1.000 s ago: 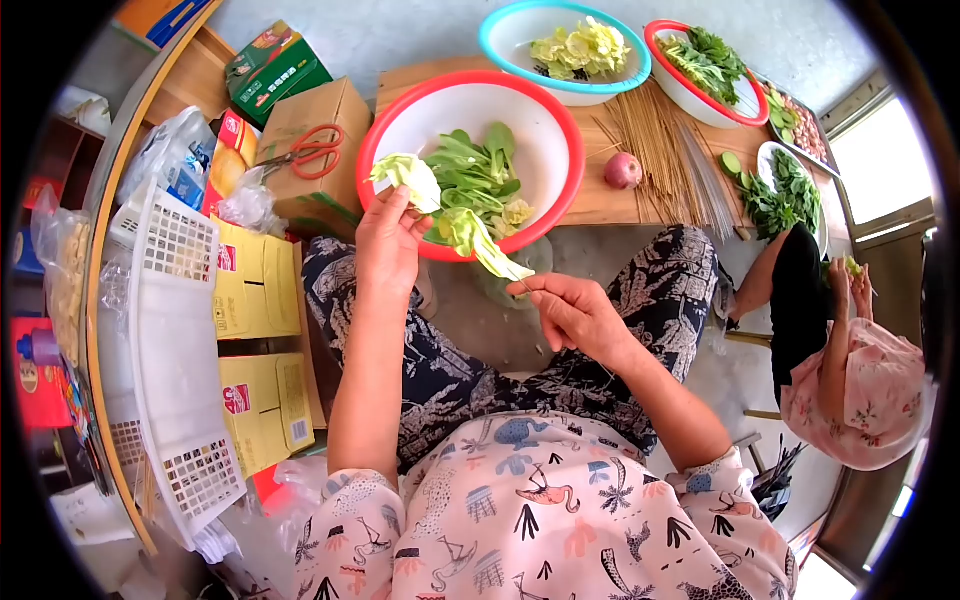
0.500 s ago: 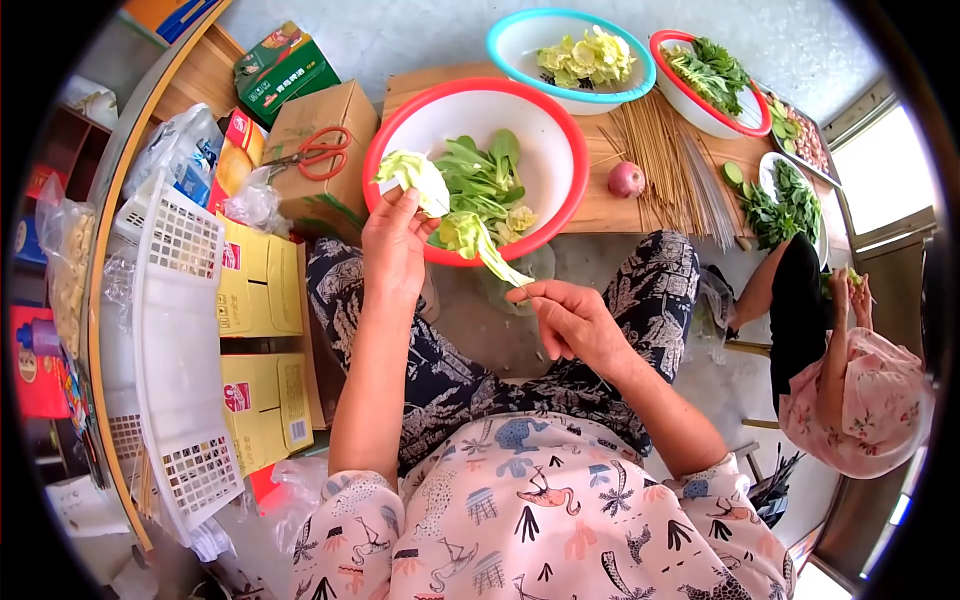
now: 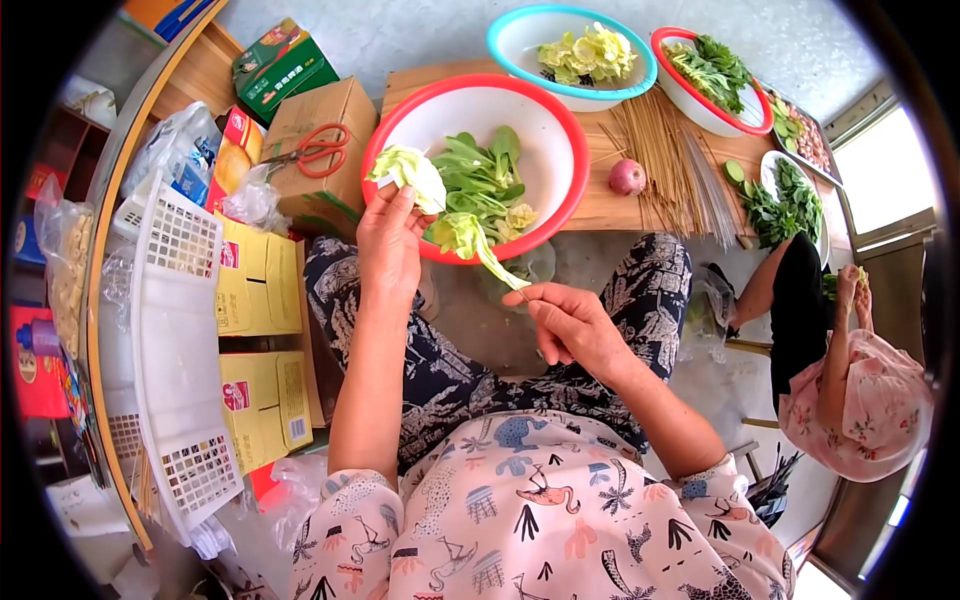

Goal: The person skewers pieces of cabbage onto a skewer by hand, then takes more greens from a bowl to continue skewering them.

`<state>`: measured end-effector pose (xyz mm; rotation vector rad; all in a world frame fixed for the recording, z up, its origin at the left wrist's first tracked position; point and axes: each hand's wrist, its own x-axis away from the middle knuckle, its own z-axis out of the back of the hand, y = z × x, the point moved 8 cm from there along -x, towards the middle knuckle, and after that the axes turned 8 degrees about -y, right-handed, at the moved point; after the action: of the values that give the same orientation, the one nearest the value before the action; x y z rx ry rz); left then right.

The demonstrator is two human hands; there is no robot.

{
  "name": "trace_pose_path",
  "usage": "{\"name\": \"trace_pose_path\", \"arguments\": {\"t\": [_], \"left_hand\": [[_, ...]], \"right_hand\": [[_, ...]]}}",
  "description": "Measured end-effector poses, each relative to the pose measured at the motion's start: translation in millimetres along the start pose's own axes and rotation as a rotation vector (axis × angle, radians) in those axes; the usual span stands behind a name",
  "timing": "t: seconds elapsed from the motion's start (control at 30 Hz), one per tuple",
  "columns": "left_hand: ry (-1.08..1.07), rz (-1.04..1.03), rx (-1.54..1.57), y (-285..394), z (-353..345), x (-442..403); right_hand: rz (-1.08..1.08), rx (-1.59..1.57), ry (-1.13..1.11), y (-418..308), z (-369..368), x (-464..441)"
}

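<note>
My left hand (image 3: 390,240) is closed on a pale green leaf (image 3: 412,172) over the near left rim of a red-rimmed bowl (image 3: 548,130). Leafy greens (image 3: 478,172) lie inside that bowl. My right hand (image 3: 575,325) pinches a thin skewer (image 3: 524,295), only a short piece of which shows, at the lower end of another pale leaf (image 3: 470,240). That second leaf hangs between my hands, in front of the bowl's near rim.
On the wooden table (image 3: 590,205) are a red onion (image 3: 627,177), loose skewers (image 3: 668,150), a blue-rimmed bowl (image 3: 500,50) and another red-rimmed bowl (image 3: 745,126). Scissors (image 3: 322,150) rest on a cardboard box (image 3: 290,120) at left. Another person (image 3: 855,400) sits at right.
The leaf in my left hand has turned a little. My right hand has shifted slightly left, its grip the same. The view has moved slightly against the table.
</note>
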<state>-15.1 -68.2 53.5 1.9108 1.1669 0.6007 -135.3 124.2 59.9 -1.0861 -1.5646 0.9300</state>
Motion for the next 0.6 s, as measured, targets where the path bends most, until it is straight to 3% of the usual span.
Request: {"name": "trace_pose_path", "arguments": {"t": [0.6], "left_hand": [[-0.080, -0.003, -0.097, -2, -12, 5]], "right_hand": [[0.006, -0.082, 0.021, -4, -2, 0]]}}
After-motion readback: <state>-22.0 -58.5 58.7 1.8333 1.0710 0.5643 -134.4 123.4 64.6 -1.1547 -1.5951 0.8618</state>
